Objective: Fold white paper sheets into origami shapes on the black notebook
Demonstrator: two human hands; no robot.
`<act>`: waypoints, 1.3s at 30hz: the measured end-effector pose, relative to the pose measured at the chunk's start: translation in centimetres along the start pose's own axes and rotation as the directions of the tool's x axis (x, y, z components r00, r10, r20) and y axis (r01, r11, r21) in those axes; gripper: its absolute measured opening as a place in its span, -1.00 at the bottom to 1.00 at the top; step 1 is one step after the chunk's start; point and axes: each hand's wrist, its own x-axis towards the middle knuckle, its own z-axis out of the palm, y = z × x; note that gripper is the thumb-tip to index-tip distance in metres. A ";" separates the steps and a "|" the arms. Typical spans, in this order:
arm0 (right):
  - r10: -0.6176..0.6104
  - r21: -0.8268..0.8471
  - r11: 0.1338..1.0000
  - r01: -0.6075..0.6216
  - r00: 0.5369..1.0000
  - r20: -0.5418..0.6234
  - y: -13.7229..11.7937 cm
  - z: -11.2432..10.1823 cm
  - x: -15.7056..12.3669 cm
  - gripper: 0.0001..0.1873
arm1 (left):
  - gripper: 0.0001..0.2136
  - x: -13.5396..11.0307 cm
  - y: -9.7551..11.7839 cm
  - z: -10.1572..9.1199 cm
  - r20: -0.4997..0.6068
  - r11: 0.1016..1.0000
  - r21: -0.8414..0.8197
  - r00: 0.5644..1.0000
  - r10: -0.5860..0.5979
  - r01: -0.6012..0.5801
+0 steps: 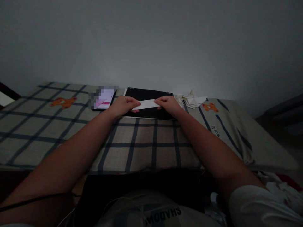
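A narrow folded strip of white paper (pixel 146 104) is held flat just above a black pad (pixel 148 94) at the far side of the table. My left hand (pixel 123 106) pinches the strip's left end with curled fingers. My right hand (pixel 168 105) pinches its right end the same way. Both forearms reach forward over the checked tablecloth (pixel 142 138).
A phone with a lit, blurred screen (pixel 103 98) lies left of the black pad. A pile of crumpled or folded white paper pieces (pixel 191 99) sits to its right. Bear prints mark the cloth (pixel 63 102). A plain wall rises behind the table.
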 end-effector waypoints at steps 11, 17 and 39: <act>0.038 -0.105 0.994 -0.037 0.999 0.012 -0.8 -0.6 -0.1 -0.77 | -0.77 0.5 -0.7 -0.3 0.154 0.991 -0.130 0.988 -0.020 0.041; 0.066 -0.062 0.996 -0.065 0.998 0.012 -1.1 -0.7 -0.3 -0.84 | -0.73 0.3 0.0 -0.6 0.175 0.985 -0.139 0.981 -0.079 0.105; 0.089 -0.109 0.990 -0.087 0.996 0.021 -0.7 -1.6 -0.1 -0.90 | -0.68 0.5 -0.4 -0.9 0.073 0.987 -0.156 0.997 0.037 -0.025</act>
